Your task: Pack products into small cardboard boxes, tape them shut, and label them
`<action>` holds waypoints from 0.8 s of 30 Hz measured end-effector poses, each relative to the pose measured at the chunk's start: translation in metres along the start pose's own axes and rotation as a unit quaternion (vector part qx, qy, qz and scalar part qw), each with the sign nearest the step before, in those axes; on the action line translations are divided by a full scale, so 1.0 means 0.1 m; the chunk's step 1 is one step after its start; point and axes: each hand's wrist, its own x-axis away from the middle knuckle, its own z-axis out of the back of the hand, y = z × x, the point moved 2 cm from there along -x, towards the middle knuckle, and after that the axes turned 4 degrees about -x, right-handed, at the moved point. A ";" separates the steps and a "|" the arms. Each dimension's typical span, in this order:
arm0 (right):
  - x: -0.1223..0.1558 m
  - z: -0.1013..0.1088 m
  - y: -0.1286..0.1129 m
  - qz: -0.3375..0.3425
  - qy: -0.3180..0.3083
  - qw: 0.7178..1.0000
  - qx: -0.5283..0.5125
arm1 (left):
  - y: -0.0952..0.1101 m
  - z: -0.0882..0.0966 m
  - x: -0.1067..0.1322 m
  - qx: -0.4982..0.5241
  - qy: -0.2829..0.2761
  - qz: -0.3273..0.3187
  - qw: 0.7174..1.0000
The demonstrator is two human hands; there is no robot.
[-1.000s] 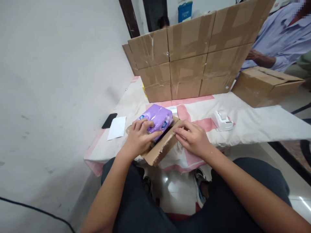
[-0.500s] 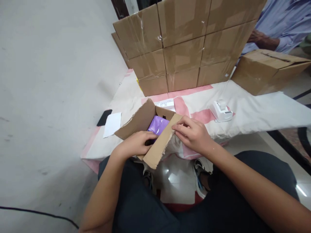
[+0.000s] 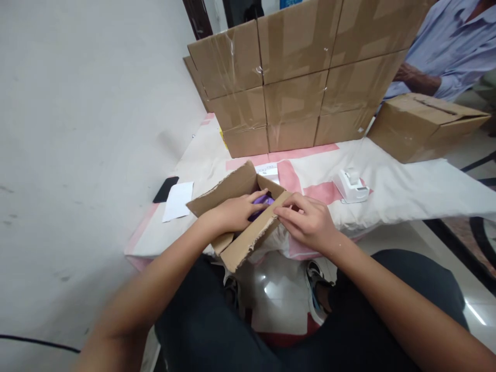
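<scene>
A small open cardboard box sits tilted at the table's front edge, its torn-edged flaps raised. Inside lies a shiny purple packet, mostly covered by my hand. My left hand reaches into the box with its fingers apart, lying over the packet. At the right-hand flap, my right hand pinches the cardboard edge between thumb and fingers.
Stacked taped cartons form a wall at the back. A white tape dispenser stands to the right, with a larger carton behind it near a person in a blue shirt. A black phone and white paper lie left.
My left hand has moved from the box's near side farther in, onto the purple packet, covering more of it. My right hand stays on the flap.
</scene>
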 end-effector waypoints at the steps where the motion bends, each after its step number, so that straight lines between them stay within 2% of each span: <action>1: -0.01 0.00 0.01 -0.002 -0.003 1.000 0.002 | 0.02 0.02 0.00 -0.009 -0.012 0.008 1.000; 3: -0.02 0.02 0.00 0.001 -0.003 1.000 0.010 | 0.07 0.08 0.12 -0.007 -0.013 0.018 1.000; 5: -0.03 0.04 -0.05 0.010 0.002 1.000 0.024 | 0.13 0.12 0.36 0.034 0.041 0.030 0.998; 7: -0.04 0.08 -0.11 0.023 0.005 0.999 0.038 | 0.17 0.10 0.64 0.091 0.192 0.057 0.976; 8: -0.03 0.10 -0.14 0.027 0.005 0.999 0.043 | 0.19 0.06 0.78 0.108 0.313 0.075 0.941; 9: -0.02 0.12 -0.17 0.026 0.005 0.999 0.046 | 0.20 -0.01 0.91 0.103 0.439 0.088 0.888; 10: -0.01 0.14 -0.19 0.022 0.007 0.999 0.049 | 0.21 -0.10 1.01 0.088 0.526 0.112 0.839; 11: 0.00 0.17 -0.21 0.014 0.009 0.999 0.051 | 0.21 -0.21 1.07 0.075 0.560 0.137 0.814; 14: 0.05 0.23 -0.21 -0.004 0.017 0.998 0.056 | 0.12 -0.42 0.98 0.040 0.544 0.238 0.804; 16: 0.07 0.26 -0.18 -0.010 0.027 0.997 0.068 | 0.01 -0.42 0.79 0.040 0.526 0.258 0.809; 20: 0.11 0.34 -0.01 -0.044 0.044 0.993 0.098 | -0.22 -0.23 0.23 0.135 0.511 0.177 0.831; 22: 0.11 0.38 0.10 -0.084 0.050 0.991 0.097 | -0.28 -0.14 -0.03 0.185 0.505 0.111 0.836; 24: 0.09 0.42 0.23 -0.140 0.067 0.983 0.097 | -0.32 -0.10 -0.22 0.262 0.473 0.053 0.840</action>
